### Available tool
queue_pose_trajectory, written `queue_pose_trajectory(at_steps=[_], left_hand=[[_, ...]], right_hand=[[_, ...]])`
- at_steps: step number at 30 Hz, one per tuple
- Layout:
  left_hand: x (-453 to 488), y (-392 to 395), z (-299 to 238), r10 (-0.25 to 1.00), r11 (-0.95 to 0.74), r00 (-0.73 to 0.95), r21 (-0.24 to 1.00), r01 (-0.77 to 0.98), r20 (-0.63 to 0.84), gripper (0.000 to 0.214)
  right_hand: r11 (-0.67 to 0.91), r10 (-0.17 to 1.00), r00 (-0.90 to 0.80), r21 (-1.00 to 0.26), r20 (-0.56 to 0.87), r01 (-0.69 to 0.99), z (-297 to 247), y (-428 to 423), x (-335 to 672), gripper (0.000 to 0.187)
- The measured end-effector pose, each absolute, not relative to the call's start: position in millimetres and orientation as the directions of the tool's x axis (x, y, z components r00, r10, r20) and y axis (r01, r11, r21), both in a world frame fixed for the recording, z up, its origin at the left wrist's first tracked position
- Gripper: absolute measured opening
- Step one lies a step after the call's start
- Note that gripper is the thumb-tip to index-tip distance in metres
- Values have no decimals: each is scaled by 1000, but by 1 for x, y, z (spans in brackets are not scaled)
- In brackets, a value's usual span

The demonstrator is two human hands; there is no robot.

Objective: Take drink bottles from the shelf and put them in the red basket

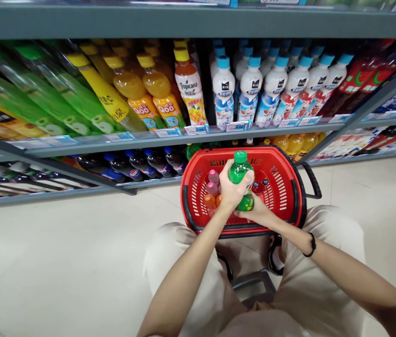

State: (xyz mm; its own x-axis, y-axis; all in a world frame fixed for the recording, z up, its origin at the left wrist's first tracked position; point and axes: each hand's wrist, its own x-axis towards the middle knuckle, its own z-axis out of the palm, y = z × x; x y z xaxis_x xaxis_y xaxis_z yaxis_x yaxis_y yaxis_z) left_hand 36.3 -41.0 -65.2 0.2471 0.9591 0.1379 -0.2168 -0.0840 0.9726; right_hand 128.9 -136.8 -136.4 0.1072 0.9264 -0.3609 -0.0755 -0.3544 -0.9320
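My left hand (pixel 232 186) is wrapped round the upper part of a green soda bottle (pixel 240 172) with a green cap. Lower down, my right hand (pixel 254 210) is at the bottle's base, its fingers partly hidden behind it. The bottle is held over a red shopping basket (pixel 198 161) with black trim, tilted a little. Inside the basket, bottles with pink caps (pixel 212 188) and bottles with orange caps (pixel 209 200) stand at the left. Small dark caps (pixel 260 183) show to the right of the green bottle.
The basket sits between my knees, its black handle (pixel 313 182) sticking out right. In front runs a shelf edge (pixel 124 141) with price tags; juice bottles (pixel 159 89) and white milk drink bottles (pixel 223 93) line it. Pepsi bottles (pixel 131 164) stand below. Pale tiles (pixel 61 252) cover the floor.
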Motion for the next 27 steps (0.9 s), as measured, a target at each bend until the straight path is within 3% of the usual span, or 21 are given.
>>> queue_pose_trajectory(at_steps=[27], left_hand=[[37,-41,-66,965,-88,226,976,-199,133,41]], right_hand=[[-361,924,103,-930,-367,-70,-139,-138,129,67]])
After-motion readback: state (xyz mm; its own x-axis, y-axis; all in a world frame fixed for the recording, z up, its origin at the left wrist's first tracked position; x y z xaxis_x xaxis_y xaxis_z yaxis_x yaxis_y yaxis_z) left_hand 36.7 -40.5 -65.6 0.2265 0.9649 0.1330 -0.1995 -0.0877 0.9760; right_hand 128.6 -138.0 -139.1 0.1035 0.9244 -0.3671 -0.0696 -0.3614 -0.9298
